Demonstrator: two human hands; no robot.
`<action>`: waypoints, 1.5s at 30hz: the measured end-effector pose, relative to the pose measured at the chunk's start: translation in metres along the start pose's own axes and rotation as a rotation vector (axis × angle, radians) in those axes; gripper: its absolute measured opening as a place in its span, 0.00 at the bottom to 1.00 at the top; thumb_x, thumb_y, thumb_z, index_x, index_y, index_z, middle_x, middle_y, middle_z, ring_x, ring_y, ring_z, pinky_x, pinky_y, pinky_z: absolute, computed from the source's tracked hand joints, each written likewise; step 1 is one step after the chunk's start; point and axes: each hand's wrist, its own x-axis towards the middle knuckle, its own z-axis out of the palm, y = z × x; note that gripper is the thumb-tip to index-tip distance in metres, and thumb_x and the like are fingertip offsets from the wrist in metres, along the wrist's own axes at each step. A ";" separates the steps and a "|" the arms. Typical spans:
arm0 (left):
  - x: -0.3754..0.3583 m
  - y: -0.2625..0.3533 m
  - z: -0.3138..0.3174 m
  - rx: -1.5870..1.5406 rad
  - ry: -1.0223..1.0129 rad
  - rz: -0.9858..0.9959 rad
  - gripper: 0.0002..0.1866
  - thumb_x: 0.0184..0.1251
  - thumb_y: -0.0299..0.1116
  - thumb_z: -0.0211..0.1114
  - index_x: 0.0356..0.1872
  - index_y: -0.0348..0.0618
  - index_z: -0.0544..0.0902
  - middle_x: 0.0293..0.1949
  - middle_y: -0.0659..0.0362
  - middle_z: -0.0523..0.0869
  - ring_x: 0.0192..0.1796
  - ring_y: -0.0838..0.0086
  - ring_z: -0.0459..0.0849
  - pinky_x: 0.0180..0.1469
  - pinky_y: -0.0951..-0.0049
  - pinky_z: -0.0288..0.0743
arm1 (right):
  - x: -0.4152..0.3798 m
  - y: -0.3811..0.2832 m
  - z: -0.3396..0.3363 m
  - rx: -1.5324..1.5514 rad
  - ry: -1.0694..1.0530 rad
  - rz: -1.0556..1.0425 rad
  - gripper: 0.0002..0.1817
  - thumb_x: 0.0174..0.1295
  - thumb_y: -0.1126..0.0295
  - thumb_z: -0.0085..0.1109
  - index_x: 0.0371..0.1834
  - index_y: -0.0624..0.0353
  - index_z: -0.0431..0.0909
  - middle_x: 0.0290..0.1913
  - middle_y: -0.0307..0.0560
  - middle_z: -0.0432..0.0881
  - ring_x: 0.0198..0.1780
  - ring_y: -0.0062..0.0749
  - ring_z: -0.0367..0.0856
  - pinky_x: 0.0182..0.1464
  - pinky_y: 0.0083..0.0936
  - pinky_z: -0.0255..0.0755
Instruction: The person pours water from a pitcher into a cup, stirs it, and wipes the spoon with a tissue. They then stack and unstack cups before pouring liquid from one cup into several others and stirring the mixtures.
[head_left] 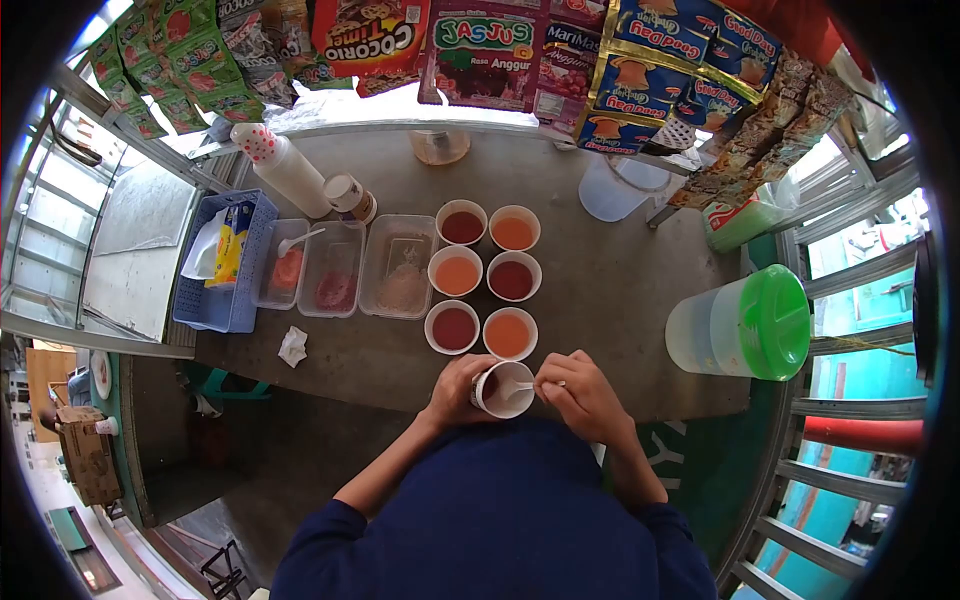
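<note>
My left hand is wrapped round a white paper cup at the counter's near edge. Dark red contents show inside it, partly hidden by the rim. In my right hand I pinch the handle of a white plastic spoon, its bowl dipped into that cup. Just beyond stand several filled cups in two columns. A cup of orange drink is closest to my hands, with a cup of dark red drink to its left. The other cups hold the same two colours.
Left of the cups are plastic tubs of powder, one holding a spoon, and a blue basket. A green-lidded container stands right. Snack sachets hang along the far edge. Crumpled tissue lies left.
</note>
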 end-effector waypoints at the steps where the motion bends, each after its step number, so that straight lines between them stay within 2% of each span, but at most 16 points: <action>1: 0.000 0.000 0.002 -0.023 0.002 -0.014 0.46 0.32 0.40 0.82 0.57 0.42 0.67 0.47 0.51 0.81 0.45 0.57 0.82 0.47 0.60 0.75 | 0.001 -0.001 0.004 0.016 0.027 0.011 0.07 0.55 0.69 0.44 0.23 0.59 0.70 0.26 0.42 0.70 0.28 0.34 0.66 0.41 0.26 0.57; 5: 0.002 0.007 0.002 -0.073 0.025 -0.082 0.46 0.32 0.39 0.83 0.57 0.43 0.67 0.47 0.51 0.81 0.45 0.57 0.82 0.47 0.60 0.75 | -0.002 -0.016 -0.016 0.017 0.075 0.027 0.07 0.57 0.70 0.43 0.25 0.59 0.70 0.26 0.42 0.70 0.29 0.35 0.66 0.41 0.27 0.58; 7: 0.007 0.008 -0.002 -0.056 0.024 -0.038 0.46 0.32 0.39 0.83 0.57 0.43 0.67 0.47 0.51 0.81 0.46 0.57 0.82 0.47 0.60 0.75 | -0.004 -0.017 -0.017 -0.021 0.000 0.011 0.07 0.58 0.70 0.43 0.25 0.58 0.70 0.26 0.42 0.70 0.29 0.36 0.66 0.42 0.27 0.58; 10: 0.007 0.007 -0.001 -0.040 0.012 0.001 0.46 0.32 0.39 0.83 0.57 0.43 0.67 0.47 0.51 0.81 0.46 0.57 0.82 0.48 0.60 0.75 | -0.002 -0.005 0.007 -0.032 0.037 0.007 0.07 0.58 0.71 0.43 0.25 0.58 0.71 0.26 0.41 0.71 0.28 0.36 0.65 0.42 0.27 0.58; 14: 0.002 0.004 0.001 -0.017 0.046 -0.019 0.45 0.32 0.38 0.83 0.57 0.43 0.67 0.48 0.52 0.81 0.47 0.57 0.82 0.48 0.60 0.75 | -0.004 -0.013 -0.003 -0.049 0.086 -0.017 0.07 0.59 0.71 0.44 0.25 0.58 0.71 0.26 0.41 0.71 0.28 0.35 0.66 0.43 0.27 0.58; 16: 0.003 0.006 0.000 -0.025 0.057 -0.012 0.45 0.33 0.38 0.82 0.57 0.43 0.67 0.48 0.52 0.81 0.47 0.57 0.82 0.48 0.60 0.75 | -0.006 -0.020 -0.017 -0.024 0.007 0.000 0.07 0.60 0.73 0.45 0.27 0.57 0.72 0.28 0.41 0.72 0.30 0.35 0.68 0.44 0.28 0.58; 19: 0.004 0.006 0.000 -0.027 0.040 0.015 0.44 0.33 0.38 0.82 0.56 0.42 0.68 0.47 0.51 0.81 0.48 0.57 0.82 0.49 0.60 0.75 | -0.004 -0.010 0.001 -0.071 -0.050 -0.051 0.06 0.59 0.73 0.45 0.27 0.57 0.73 0.28 0.41 0.73 0.31 0.34 0.69 0.44 0.28 0.58; 22: 0.003 0.005 0.003 -0.025 0.013 0.034 0.43 0.34 0.38 0.82 0.56 0.42 0.69 0.47 0.51 0.82 0.48 0.57 0.82 0.49 0.60 0.75 | -0.003 -0.008 0.015 -0.129 -0.020 -0.088 0.06 0.59 0.73 0.45 0.28 0.57 0.74 0.28 0.41 0.73 0.31 0.34 0.70 0.44 0.28 0.58; 26: 0.001 0.006 0.003 -0.040 0.013 0.019 0.42 0.34 0.38 0.81 0.56 0.41 0.69 0.48 0.51 0.81 0.48 0.58 0.82 0.50 0.61 0.74 | -0.006 -0.013 -0.004 -0.125 0.003 -0.091 0.06 0.59 0.72 0.47 0.29 0.57 0.74 0.29 0.40 0.74 0.32 0.33 0.70 0.44 0.27 0.58; 28: 0.004 0.006 0.003 -0.043 0.008 0.015 0.42 0.35 0.38 0.81 0.56 0.41 0.69 0.48 0.51 0.81 0.49 0.58 0.82 0.50 0.61 0.74 | -0.007 -0.014 -0.007 -0.163 -0.080 -0.112 0.05 0.58 0.72 0.47 0.29 0.57 0.74 0.30 0.40 0.74 0.32 0.33 0.70 0.44 0.28 0.58; 32: 0.004 0.006 0.006 -0.053 -0.018 0.054 0.42 0.34 0.39 0.81 0.55 0.42 0.69 0.48 0.52 0.81 0.49 0.58 0.82 0.50 0.61 0.75 | -0.005 -0.008 0.010 -0.214 -0.095 -0.116 0.05 0.56 0.73 0.47 0.27 0.57 0.74 0.29 0.40 0.74 0.31 0.33 0.70 0.43 0.28 0.58; 35: 0.005 0.006 0.006 -0.064 -0.032 0.047 0.42 0.35 0.40 0.81 0.55 0.42 0.69 0.48 0.52 0.81 0.49 0.58 0.82 0.50 0.61 0.74 | -0.008 -0.010 -0.001 -0.164 -0.043 -0.151 0.06 0.60 0.69 0.49 0.29 0.56 0.74 0.30 0.41 0.74 0.32 0.33 0.72 0.42 0.29 0.58; 38: 0.006 0.005 0.005 -0.051 -0.006 0.060 0.42 0.36 0.40 0.81 0.55 0.42 0.68 0.48 0.52 0.81 0.48 0.58 0.82 0.49 0.60 0.74 | -0.010 -0.015 -0.017 -0.143 -0.040 -0.126 0.06 0.60 0.69 0.48 0.29 0.56 0.74 0.30 0.41 0.73 0.32 0.33 0.72 0.42 0.29 0.57; 40: 0.007 0.005 0.004 -0.023 -0.037 0.101 0.41 0.36 0.39 0.80 0.55 0.42 0.68 0.49 0.52 0.81 0.48 0.58 0.82 0.48 0.60 0.74 | -0.009 -0.017 -0.013 -0.174 -0.087 -0.119 0.06 0.55 0.71 0.46 0.24 0.57 0.72 0.27 0.39 0.73 0.29 0.32 0.68 0.42 0.28 0.56; 45: 0.007 0.005 0.007 -0.024 -0.044 0.082 0.41 0.37 0.40 0.80 0.55 0.42 0.68 0.48 0.53 0.81 0.47 0.58 0.82 0.48 0.61 0.74 | -0.009 -0.009 -0.004 -0.163 -0.055 -0.113 0.06 0.55 0.72 0.45 0.23 0.57 0.72 0.26 0.39 0.72 0.27 0.31 0.68 0.41 0.27 0.55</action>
